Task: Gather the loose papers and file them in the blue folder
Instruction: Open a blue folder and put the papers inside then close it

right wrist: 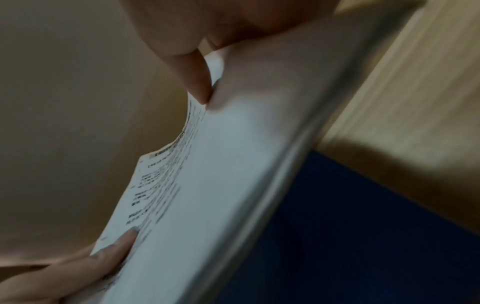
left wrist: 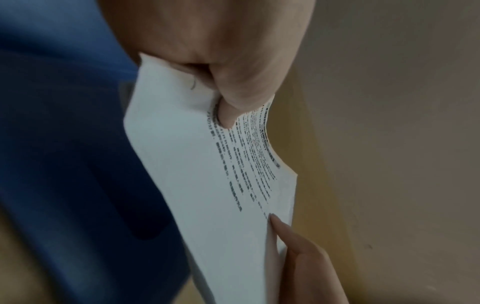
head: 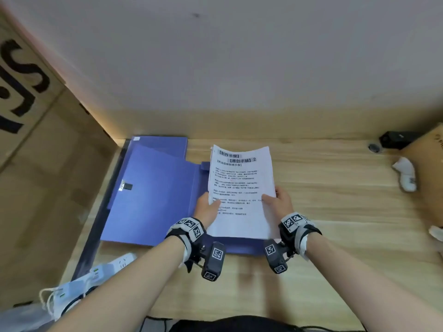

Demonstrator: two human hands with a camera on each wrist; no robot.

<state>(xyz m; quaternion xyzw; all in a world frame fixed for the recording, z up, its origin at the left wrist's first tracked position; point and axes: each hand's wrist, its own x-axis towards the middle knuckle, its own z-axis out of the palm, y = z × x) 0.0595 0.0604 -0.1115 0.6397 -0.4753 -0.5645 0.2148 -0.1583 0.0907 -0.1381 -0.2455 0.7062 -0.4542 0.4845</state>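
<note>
A stack of white printed papers (head: 241, 188) is held upright, tilted, over the right part of the open blue folder (head: 153, 188), which lies flat on the wooden desk. My left hand (head: 207, 208) grips the stack's left edge, thumb on the printed face. My right hand (head: 279, 200) grips the right edge the same way. In the left wrist view the left thumb presses on the papers (left wrist: 221, 174) with the blue folder (left wrist: 64, 144) behind. In the right wrist view the right thumb pinches the papers (right wrist: 207, 185) above the folder (right wrist: 350, 236).
A large cardboard box (head: 36, 152) stands at the left against the folder. A white power strip (head: 103, 267) with cords lies at the front left. A black device (head: 395, 138), a white object (head: 406, 173) and another box (head: 431, 176) sit at the right. A wall rises behind the desk.
</note>
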